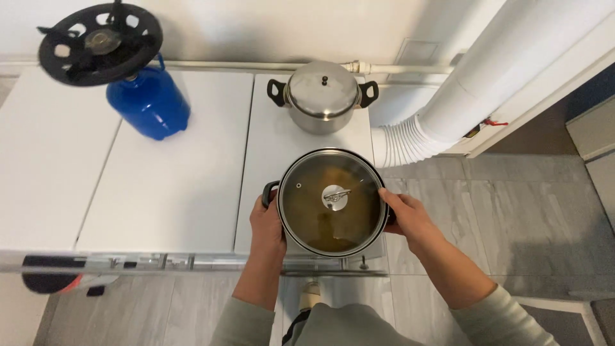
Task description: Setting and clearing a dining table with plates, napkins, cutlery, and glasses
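Note:
A dark pot with a glass lid (pixel 332 202) and a small metal knob stands near the front edge of the white counter (pixel 166 192). Something yellowish-brown shows through the glass. My left hand (pixel 266 225) grips the black handle on the pot's left side. My right hand (pixel 407 214) holds the pot's right side, covering the handle there. Both arms wear grey-green sleeves.
Behind the pot stands a steel pot (pixel 322 96) with a metal lid and black handles. A blue gas canister (pixel 149 102) with a black burner ring (pixel 99 43) sits at the back left. A white ribbed duct (pixel 423 131) and large pipe rise on the right over grey floor tiles (pixel 512 198).

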